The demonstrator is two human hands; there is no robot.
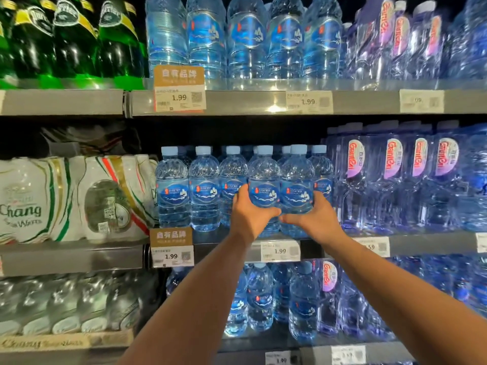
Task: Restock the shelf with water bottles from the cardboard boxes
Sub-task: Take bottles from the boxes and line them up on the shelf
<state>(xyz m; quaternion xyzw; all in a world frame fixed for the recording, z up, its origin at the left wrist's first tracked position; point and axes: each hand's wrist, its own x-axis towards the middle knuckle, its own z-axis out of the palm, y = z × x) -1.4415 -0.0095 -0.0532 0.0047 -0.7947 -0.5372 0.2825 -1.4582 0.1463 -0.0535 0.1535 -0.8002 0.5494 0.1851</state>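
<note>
Above the small bottles (204, 191) I have dark open room under the upper shelf (237, 102); white packs (52, 201) wall the left, tall bottles (395, 180) the right.

The left hand (250, 214) grips the left bottle (264, 177), the right hand (316, 219) the right bottle (297, 177), at the shelf (434, 243) front.

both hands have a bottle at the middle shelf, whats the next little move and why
Probably slide both straight back and let go. The left hand grips the left bottle and the right hand grips the right bottle, upright and side by side at the front edge of the shelf, ahead of the row standing there.
</note>
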